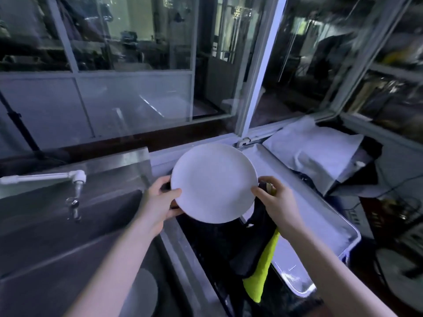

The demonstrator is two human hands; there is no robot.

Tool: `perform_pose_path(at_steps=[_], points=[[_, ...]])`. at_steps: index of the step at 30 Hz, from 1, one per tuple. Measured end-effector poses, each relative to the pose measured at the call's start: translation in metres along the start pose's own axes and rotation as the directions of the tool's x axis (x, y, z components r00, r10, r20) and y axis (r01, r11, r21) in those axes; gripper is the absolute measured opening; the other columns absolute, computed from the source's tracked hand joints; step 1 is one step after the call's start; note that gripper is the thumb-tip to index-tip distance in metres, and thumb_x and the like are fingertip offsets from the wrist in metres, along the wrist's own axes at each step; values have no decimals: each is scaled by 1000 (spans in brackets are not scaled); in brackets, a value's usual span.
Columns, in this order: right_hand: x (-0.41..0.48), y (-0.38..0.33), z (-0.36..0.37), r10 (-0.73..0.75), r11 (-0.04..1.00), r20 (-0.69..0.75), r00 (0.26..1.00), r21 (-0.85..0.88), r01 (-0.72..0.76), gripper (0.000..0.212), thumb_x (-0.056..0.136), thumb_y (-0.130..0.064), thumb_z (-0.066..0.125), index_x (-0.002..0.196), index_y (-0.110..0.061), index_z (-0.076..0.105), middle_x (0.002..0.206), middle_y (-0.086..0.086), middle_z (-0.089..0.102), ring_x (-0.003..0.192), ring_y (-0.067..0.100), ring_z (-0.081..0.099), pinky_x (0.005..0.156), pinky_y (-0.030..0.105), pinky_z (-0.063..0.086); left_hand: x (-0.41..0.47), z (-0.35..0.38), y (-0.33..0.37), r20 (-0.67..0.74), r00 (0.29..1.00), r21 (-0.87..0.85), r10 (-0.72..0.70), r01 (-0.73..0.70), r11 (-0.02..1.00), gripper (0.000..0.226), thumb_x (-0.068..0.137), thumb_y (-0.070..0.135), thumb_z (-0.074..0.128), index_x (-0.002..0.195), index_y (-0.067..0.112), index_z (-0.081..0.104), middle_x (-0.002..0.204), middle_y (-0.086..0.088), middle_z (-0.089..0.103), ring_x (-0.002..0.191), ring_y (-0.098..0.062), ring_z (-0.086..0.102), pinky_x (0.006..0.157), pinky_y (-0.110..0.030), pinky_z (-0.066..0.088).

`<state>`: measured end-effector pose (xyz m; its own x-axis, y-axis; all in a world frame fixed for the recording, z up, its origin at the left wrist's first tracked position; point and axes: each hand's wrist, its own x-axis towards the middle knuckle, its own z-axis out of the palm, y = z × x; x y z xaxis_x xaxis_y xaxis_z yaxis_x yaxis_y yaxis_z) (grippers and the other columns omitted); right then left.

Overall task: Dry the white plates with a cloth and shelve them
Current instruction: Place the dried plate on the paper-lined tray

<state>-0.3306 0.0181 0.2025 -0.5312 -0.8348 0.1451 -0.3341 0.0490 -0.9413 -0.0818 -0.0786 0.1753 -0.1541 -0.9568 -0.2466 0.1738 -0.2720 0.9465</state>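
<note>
A round white plate (214, 183) is held up in front of me over the counter, its face toward the camera. My left hand (160, 202) grips its left rim, thumb on the face and fingers behind. My right hand (273, 200) grips the right rim and also holds a black and yellow-green cloth (258, 266), which hangs down below the plate. Another round plate (143, 291) lies low in the sink at the bottom left.
A steel sink (68, 225) with a white tap (77, 179) lies at the left. A metal tray (320, 220) sits on the counter at the right, with white cloth or paper (320, 149) behind it. Glass window panes (137, 65) rise straight ahead.
</note>
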Motion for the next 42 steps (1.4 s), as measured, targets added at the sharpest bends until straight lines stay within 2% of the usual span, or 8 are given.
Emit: perform_pose_path(at_steps=[8,13,16,25,29,34,40,42], points=[[14,43,-82,117,991,-197,973,-34,-126,19,79,-12,67,83,-30,69,60,-15,61,50,-4,55,49,9,42,15,104,-20,202,977,67,-63,51,996,31,93,0,64,106,29,63,101,-11,75,73,-15,75,56,-29,59],[42,74,-127,162,985,-138,977,-33,-168,33,71,-17,71,81,-48,72,57,-21,57,52,-5,49,47,5,36,34,172,-49,235,965,71,-114,100,992,32,93,0,62,118,21,62,108,-12,70,70,-16,72,59,-29,59],[73,103,-151,199,980,-6,980,-2,-199,51,76,-8,68,75,-59,69,62,-18,62,54,-1,51,50,5,37,55,213,-70,208,965,60,-157,147,987,36,95,0,61,126,17,60,112,-13,70,72,-16,73,60,-27,59],[166,202,-166,355,933,243,903,-26,-359,49,75,-5,57,110,-38,68,77,2,50,69,15,42,70,28,34,117,270,-130,108,950,144,-292,275,951,48,95,-11,50,134,17,53,122,-9,62,90,-20,66,55,-21,57],[202,234,-154,390,921,265,882,-84,-382,41,74,-2,54,101,-31,67,74,2,45,68,16,38,69,30,28,145,282,-155,-21,943,202,-331,328,923,54,91,-16,52,134,18,52,107,-8,63,85,-17,64,56,-18,56],[230,267,-140,432,901,261,863,-143,-409,39,76,4,53,99,-25,67,60,-6,32,59,15,30,52,25,23,171,293,-183,-145,936,243,-322,349,905,59,88,-19,53,139,10,52,112,-15,62,101,-29,61,80,-35,57],[246,291,-131,470,879,253,846,-220,-423,46,79,2,54,110,-31,61,54,-12,29,53,11,32,51,21,26,188,298,-200,-168,940,370,-298,340,865,59,88,-18,51,140,8,54,102,-12,64,87,-22,62,60,-21,53],[247,296,-131,471,876,245,847,-239,-419,46,78,1,54,111,-31,62,53,-11,29,55,12,32,52,22,26,189,300,-204,-188,943,412,-276,331,849,59,87,-18,53,139,9,56,104,-14,66,86,-24,64,66,-29,57]])
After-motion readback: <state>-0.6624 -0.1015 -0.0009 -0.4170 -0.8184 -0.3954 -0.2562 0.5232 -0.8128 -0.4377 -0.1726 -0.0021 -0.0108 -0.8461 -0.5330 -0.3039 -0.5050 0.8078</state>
